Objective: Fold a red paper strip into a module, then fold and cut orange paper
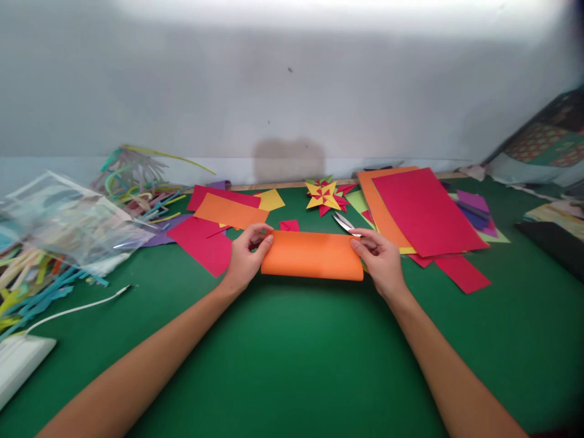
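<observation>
An orange sheet of paper [312,255] is bent over on itself, its lower edge a soft curve, and is held above the green table [292,359]. My left hand [250,254] pinches its upper left corner between thumb and fingers. At the upper right corner my right hand [376,255] grips the same sheet in a pinch. Scissors [343,222] lie just behind the sheet, their handles mostly hidden by it and my right hand. A small red paper piece [289,225] rests behind the sheet's top edge.
Red and orange papers [232,210] lie back left; larger red sheets [426,213] lie back right. A yellow and red folded star [323,196] sits near the wall. Pipe cleaners [34,280], a clear plastic bag [75,213] and a white cable [82,309] are at left.
</observation>
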### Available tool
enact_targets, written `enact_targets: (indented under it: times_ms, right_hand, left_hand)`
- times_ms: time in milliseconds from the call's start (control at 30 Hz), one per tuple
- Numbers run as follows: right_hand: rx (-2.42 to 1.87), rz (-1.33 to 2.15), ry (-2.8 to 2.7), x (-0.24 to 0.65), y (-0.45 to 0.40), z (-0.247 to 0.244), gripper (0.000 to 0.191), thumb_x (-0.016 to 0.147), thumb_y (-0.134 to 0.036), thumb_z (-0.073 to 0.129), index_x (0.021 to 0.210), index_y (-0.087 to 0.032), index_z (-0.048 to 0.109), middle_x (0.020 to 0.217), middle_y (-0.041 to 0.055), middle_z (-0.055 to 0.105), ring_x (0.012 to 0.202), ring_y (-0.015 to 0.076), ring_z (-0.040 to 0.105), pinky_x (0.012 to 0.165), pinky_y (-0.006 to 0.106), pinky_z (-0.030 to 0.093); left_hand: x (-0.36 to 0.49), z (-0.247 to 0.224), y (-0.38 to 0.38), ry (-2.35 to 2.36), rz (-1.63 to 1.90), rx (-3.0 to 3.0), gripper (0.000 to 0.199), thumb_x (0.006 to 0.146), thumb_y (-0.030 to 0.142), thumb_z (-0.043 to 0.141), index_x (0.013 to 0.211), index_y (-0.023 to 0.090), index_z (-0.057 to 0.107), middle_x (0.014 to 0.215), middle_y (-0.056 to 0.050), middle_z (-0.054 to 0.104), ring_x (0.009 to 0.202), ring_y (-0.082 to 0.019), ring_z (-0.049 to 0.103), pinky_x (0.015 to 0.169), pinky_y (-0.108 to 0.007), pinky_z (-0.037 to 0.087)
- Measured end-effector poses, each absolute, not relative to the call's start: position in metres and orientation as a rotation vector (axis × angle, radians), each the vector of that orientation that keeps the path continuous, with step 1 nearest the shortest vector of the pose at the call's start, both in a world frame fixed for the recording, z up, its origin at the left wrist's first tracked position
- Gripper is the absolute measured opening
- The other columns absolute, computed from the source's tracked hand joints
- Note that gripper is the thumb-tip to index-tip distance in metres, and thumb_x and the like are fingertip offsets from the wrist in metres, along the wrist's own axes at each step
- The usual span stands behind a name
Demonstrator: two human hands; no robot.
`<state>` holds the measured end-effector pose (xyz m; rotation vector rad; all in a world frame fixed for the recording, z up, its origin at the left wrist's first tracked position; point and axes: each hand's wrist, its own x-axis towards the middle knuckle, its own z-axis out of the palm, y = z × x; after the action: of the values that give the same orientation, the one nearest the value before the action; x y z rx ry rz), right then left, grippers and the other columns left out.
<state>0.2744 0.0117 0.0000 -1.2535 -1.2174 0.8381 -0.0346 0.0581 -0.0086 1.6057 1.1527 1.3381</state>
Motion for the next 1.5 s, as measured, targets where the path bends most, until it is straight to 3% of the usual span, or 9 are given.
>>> enact_targets:
  times_ms: [700,1067,1500]
  right_hand:
    - [-1.252,0.818,-1.257,0.2758,0.0124,-0.0004,0.026,0.089,-0.040,0.078,0.111,-0.025,0.078,0.068,-0.0022,0.056,0.063,0.0157,0.049,0.059,0.029,0.038]
    - [-1.267,0.805,-1.232,0.2760,0.0130,-0.0003,0.025,0.087,-0.041,0.079,0.105,-0.025,0.080,0.077,0.0016,0.069,0.070,0.0184,0.061,0.064,0.031,0.049]
    - [-1.264,0.824,-1.220,0.2761,0.0121,-0.0003,0.023,0.088,-0.041,0.079,0.104,-0.025,0.080,0.075,0.0007,0.067,0.068,0.0177,0.061,0.063,0.030,0.048]
  left_hand:
    - [-0.0348,-0.0076,0.0586,1.179,1.330,1.633,0.023,0.094,0.039,0.069,0.108,0.021,0.069,0.079,0.000,0.065,0.071,-0.015,0.060,0.063,-0.025,0.044]
    - [-0.0350,-0.0089,0.0586,1.176,1.336,1.641,0.022,0.094,0.038,0.070,0.108,0.021,0.070,0.078,0.000,0.066,0.071,-0.014,0.061,0.063,-0.024,0.046]
    - [-0.0351,-0.0090,0.0587,1.170,1.334,1.636,0.021,0.094,0.038,0.070,0.108,0.021,0.070,0.079,-0.001,0.066,0.072,-0.015,0.061,0.064,-0.025,0.045]
